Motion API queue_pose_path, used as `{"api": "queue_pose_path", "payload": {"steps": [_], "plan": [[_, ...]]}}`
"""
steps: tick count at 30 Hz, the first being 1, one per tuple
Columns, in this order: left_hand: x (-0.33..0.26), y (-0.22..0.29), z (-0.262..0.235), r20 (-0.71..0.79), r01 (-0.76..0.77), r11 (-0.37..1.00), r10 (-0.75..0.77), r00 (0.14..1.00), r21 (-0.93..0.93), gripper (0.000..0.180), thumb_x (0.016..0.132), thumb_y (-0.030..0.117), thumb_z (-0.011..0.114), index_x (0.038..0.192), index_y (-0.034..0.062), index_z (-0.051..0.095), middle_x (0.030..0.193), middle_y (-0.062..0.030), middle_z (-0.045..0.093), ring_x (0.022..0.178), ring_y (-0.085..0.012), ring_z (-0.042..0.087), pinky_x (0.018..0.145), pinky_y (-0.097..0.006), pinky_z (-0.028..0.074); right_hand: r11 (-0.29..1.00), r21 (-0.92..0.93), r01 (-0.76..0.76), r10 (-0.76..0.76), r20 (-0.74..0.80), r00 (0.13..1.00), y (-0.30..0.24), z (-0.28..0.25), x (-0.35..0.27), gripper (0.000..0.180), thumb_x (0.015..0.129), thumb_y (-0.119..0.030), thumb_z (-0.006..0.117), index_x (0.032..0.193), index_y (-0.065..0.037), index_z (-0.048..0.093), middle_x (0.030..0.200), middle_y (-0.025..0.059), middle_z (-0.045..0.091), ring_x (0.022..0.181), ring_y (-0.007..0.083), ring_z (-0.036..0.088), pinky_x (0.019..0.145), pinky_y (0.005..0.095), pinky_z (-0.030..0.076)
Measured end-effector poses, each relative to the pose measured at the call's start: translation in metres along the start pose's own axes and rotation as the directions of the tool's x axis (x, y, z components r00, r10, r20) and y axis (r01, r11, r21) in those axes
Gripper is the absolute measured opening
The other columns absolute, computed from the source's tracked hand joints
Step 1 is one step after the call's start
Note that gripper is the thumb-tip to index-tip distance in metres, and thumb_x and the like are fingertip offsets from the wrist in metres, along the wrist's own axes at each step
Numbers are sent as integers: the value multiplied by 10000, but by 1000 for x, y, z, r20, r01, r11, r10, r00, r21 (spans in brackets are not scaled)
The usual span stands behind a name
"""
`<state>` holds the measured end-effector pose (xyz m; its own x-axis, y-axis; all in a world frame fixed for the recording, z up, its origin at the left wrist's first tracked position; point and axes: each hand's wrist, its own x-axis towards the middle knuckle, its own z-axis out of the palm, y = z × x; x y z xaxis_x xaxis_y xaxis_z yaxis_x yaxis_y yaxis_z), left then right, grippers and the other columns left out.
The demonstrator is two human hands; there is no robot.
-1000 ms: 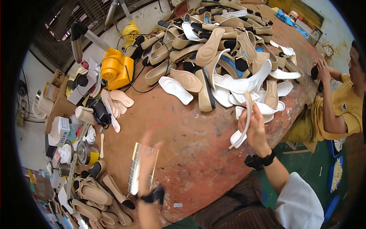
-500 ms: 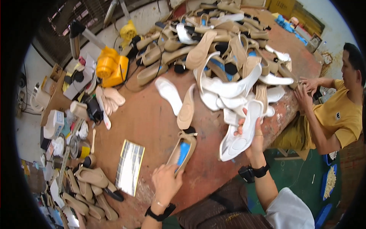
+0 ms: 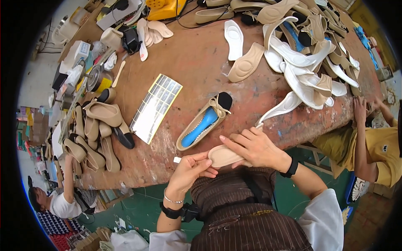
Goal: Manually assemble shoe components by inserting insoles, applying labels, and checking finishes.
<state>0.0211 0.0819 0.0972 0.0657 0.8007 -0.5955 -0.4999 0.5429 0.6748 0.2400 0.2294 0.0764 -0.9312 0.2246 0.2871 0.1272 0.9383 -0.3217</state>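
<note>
Both my hands hold a beige padded insole at the near edge of the brown worktable. My left hand pinches its near end and my right hand lies over its far end, which runs on into a white sole strip. Just beyond my hands a beige flat shoe with a bow and a blue lining lies on the table, untouched.
A sheet of small labels lies left of the shoe. Beige shoes pile at the table's left edge. White and beige insoles heap at the far right. A person in yellow sits right; another person crouches lower left.
My left hand has set the beige shoe down on the table and come back to the insole. My right hand has drawn the insole toward the near edge. The view has tilted down.
</note>
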Motion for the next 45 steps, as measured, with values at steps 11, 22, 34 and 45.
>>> {"api": "queue_pose_path", "payload": {"steps": [11, 22, 34, 45], "plan": [[91, -35, 99, 333, -640, 245, 689, 643, 728, 651, 842, 124, 720, 1435, 75, 455, 1490, -224, 425, 1355, -403, 432, 1035, -452, 464, 588, 803, -100, 668, -412, 620, 26, -20, 2, 890, 988, -706, 324, 1423, 60, 454, 1172, 106, 627, 938, 130, 559, 810, 275, 446], [164, -56, 74, 106, -656, 422, 787, 607, 626, 464, 872, 75, 664, 1330, 54, 590, 1318, -258, 583, 1137, -454, 584, 931, -458, 510, 622, 771, 137, 756, -637, 152, 51, -106, -69, 867, 955, -721, 389, 1399, 23, 411, 952, 76, 546, 866, 180, 545, 815, 321, 488], [-3, -40, -79, -133, -99, 285, 690, 711, 953, 79, 768, 37, 766, 809, 23, 701, 1362, -177, 600, 1344, -359, 483, 1087, -430, 405, 982, 160, -105, 133, -177, 975, -16, -1, 36, 340, 654, -43, 711, 984, -105, 761, 1143, 78, 671, 1046, 261, 594, 896, 413, 459], [23, -85, -96, -24, -363, 235, 865, 502, 902, 1095, 722, 358, 882, 1506, 68, 175, 1617, -247, 170, 1492, -394, 214, 1219, -509, 187, 902, 431, 9, -7, -5, 1000, -24, 104, 105, 156, 690, -109, 701, 832, -77, 757, 986, 27, 710, 967, 237, 630, 904, 368, 481]]}}
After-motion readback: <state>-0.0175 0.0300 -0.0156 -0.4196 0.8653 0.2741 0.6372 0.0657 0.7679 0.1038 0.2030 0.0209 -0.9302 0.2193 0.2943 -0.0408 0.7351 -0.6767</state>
